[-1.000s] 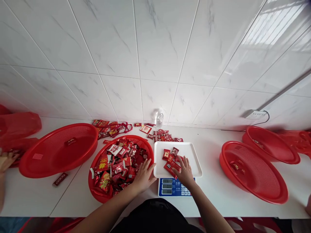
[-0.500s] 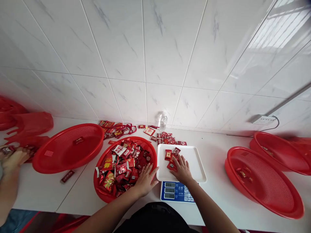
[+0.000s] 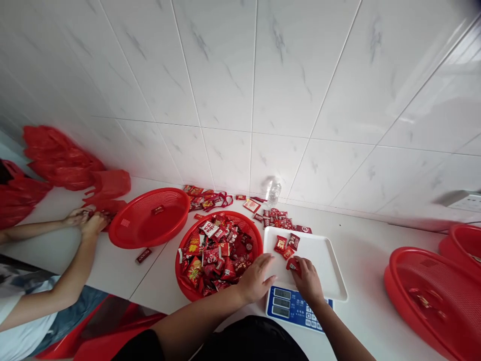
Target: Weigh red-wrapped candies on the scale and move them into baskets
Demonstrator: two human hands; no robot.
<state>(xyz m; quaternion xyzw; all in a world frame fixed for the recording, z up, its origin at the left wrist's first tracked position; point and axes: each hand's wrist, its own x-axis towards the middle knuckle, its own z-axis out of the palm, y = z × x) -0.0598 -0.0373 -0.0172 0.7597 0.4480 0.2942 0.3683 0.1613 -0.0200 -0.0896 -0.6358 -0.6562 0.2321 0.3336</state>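
Note:
My right hand is closed, pinching a red candy packet just over the white tray of a blue scale. Beyond those fingers, a few small red packets lie on the tray's left half. Fingers stretched and thumb apart, my left hand is open and holds nothing. It hovers between the tray's left edge and a round red basket heaped with red-wrapped candies.
More packets and a clear plastic bottle are by the tiled wall. Left stands another red basket with one packet inside; beyond it, a co-worker's hands handle a red bag. Further red baskets stand at right.
My view has swung left, bringing more of the co-worker in. My right hand, earlier spread over packets on the tray, now grips one. My left hand has moved from the basket rim toward the tray.

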